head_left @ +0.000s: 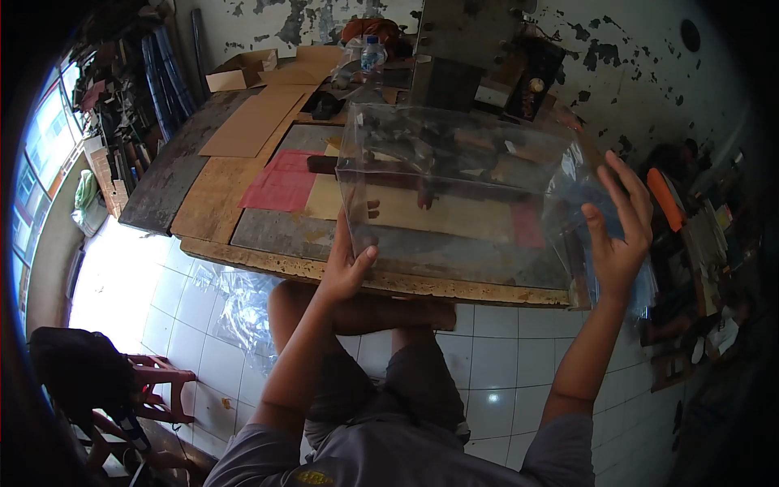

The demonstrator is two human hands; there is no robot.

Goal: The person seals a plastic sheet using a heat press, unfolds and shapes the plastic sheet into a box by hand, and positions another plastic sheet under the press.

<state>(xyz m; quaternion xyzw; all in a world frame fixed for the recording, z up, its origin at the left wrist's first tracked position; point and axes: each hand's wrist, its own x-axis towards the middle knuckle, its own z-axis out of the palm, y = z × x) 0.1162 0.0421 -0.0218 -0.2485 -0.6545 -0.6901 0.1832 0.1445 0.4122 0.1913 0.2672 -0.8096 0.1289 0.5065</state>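
A long clear plastic box [462, 174] is raised over the near part of the worktable, its creased edges catching the light. My left hand [347, 268] grips its left end, thumb on the near side and fingertips showing through the plastic. At the other end my right hand [621, 235] is spread, fingers stretched upward and apart, beside the crumpled-looking right end of the box; whether it touches the plastic I cannot tell. Beneath the box, seen partly through it, lie a red sheet [280, 180] and a cream strip [324, 199] on the grey tabletop.
Flat brown cardboard [251, 122] and an open cardboard box [239, 71] lie at the back left. A plastic bottle [372, 53] stands near a dark metal machine [446, 57]. Clear plastic film [243, 304] and a red stool [162, 381] are on the left floor.
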